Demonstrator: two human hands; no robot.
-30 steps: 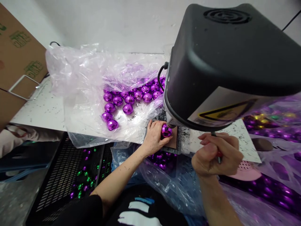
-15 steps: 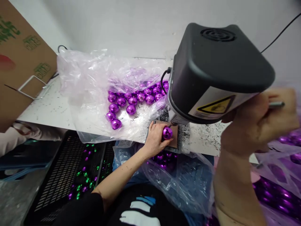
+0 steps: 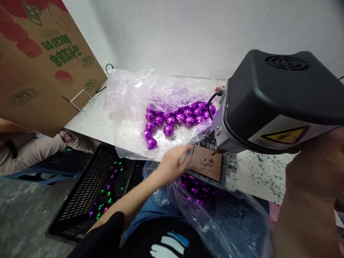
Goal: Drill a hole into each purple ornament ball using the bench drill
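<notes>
My left hand (image 3: 175,163) is slightly blurred over the left edge of a brown board (image 3: 206,163), its fingers apart with no ball visible in them. The board carries a small hole and dark shavings, and it lies under a black-housed drill press (image 3: 285,89). Only the wrist and part of my right hand (image 3: 325,157) show beside the housing at the right; its fingers are hidden. Shiny purple faceted balls (image 3: 189,121) lie on the table beyond my left hand, partly under clear plastic. More purple balls (image 3: 197,190) sit below the table edge in a clear bag (image 3: 228,222).
A printed cardboard box (image 3: 53,71) stands at the left. Below it, a black plastic crate (image 3: 77,200) holds small green and purple pieces. Dark shavings litter the white table (image 3: 260,175) right of the board. Another person's sleeve (image 3: 48,148) shows at far left.
My left hand has let go of the purple ball and moved left off the board, which is now bare of it. The camera view has shifted left. My right hand is now mostly hidden.
</notes>
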